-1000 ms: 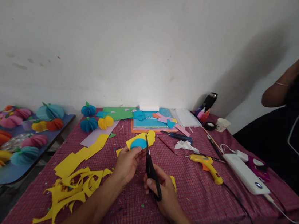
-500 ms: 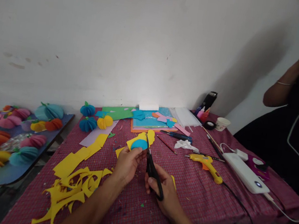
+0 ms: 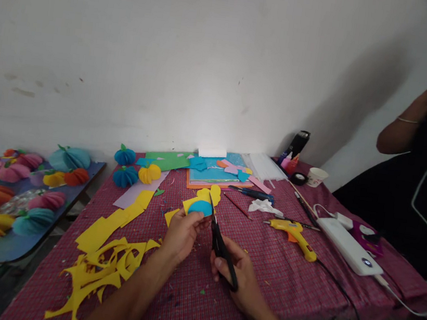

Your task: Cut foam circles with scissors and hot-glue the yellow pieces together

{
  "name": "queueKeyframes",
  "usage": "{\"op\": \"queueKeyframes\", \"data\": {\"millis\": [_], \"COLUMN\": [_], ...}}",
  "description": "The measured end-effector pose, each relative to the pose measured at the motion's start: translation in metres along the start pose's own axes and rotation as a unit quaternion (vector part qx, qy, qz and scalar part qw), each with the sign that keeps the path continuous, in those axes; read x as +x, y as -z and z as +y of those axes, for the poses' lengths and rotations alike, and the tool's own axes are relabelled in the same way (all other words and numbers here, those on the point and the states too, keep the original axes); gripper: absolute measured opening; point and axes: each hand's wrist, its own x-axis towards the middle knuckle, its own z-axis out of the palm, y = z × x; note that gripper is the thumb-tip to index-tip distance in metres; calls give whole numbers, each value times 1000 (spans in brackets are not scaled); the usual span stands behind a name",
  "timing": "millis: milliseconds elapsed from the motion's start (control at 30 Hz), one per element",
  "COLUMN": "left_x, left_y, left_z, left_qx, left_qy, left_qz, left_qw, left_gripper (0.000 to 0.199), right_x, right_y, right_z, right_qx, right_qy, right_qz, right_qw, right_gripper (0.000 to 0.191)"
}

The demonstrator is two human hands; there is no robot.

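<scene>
My left hand (image 3: 183,233) pinches a blue oval piece (image 3: 199,208) together with yellow paper (image 3: 189,203) behind it. In my right hand (image 3: 236,274) are black-handled scissors (image 3: 221,247), fingers wrapped round the handles. The blades point up and away, close to the right edge of the blue piece; whether they touch the paper is hard to tell. Yellow rounded cut-outs (image 3: 214,194) lie just beyond. Curly yellow scraps (image 3: 121,263) spread left of my left forearm, with yellow sheets (image 3: 95,233) behind them.
A yellow glue gun (image 3: 294,233), white power strip (image 3: 351,247) and paper cup (image 3: 316,177) stand on the right. Paper pumpkins (image 3: 125,176) sit at the back left, more on a blue table (image 3: 0,252). A person's arm (image 3: 407,120) shows at far right.
My right hand and the scissors have moved slightly right and down. A yellow piece seen beside my right hand is no longer visible there.
</scene>
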Motion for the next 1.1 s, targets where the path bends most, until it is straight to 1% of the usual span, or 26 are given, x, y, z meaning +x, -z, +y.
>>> {"op": "queueKeyframes", "data": {"millis": [167,333,533,700,833,1100], "left_x": [-1,0,1,1,1,-1], "left_y": [-1,-1,1,1,-1,-3], "left_z": [1,0,-2,-3,-2,0], "left_qx": [8,6,5,3,-3,2], "left_qy": [3,2,-3,-4,-1,7], "left_qz": [-7,-7,-14,-11,-9,-10], "left_qw": [1000,1000,1000,1000,1000,1000], "left_gripper": [21,23,22,18,20,20], "right_x": [-1,1,3,4,2,-4], "right_y": [0,-2,-5,-6,-3,5], "right_z": [0,2,1,2,4,2], "right_qx": [37,47,34,8,1,-24], "right_qy": [-3,-3,-1,6,10,21], "right_qz": [2,14,24,26,24,-5], "right_qw": [999,999,999,1000,1000,999], "right_gripper": [39,40,35,38,40,36]}}
